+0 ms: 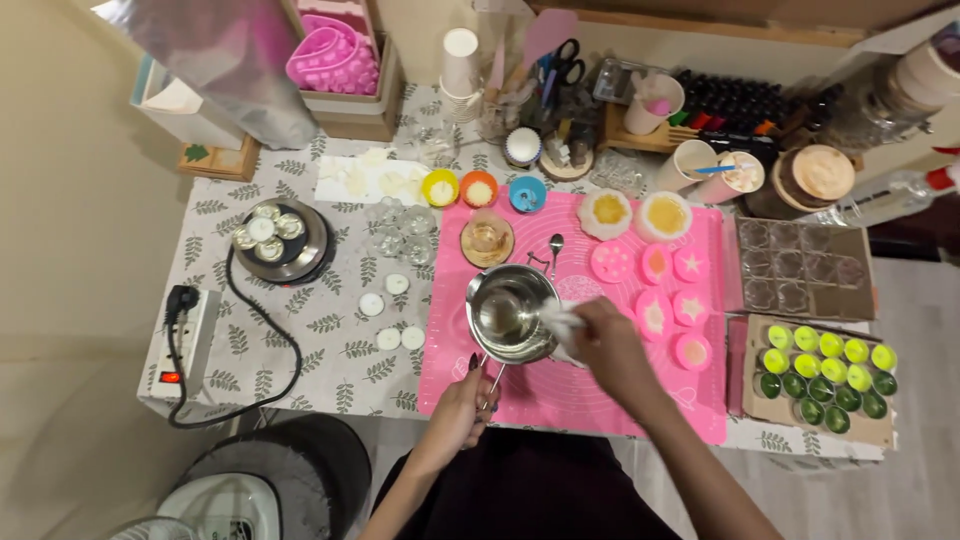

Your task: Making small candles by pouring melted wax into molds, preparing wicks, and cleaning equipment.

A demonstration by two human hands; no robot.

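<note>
Left hand [462,405] grips the steel pot [510,315] by its handle.
Right hand [605,340] pinches a white cloth [560,320] at the rim (handle points toward the person).

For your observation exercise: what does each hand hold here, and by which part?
The left hand holds the steel pot by its handle. The right hand pinches a white cloth by one end at the pot's rim.

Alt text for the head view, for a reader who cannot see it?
Left hand holds the handle of a steel pot on a pink mat, while the right hand wipes inside it with a white tissue. Pink moulds lie alongside.
</note>
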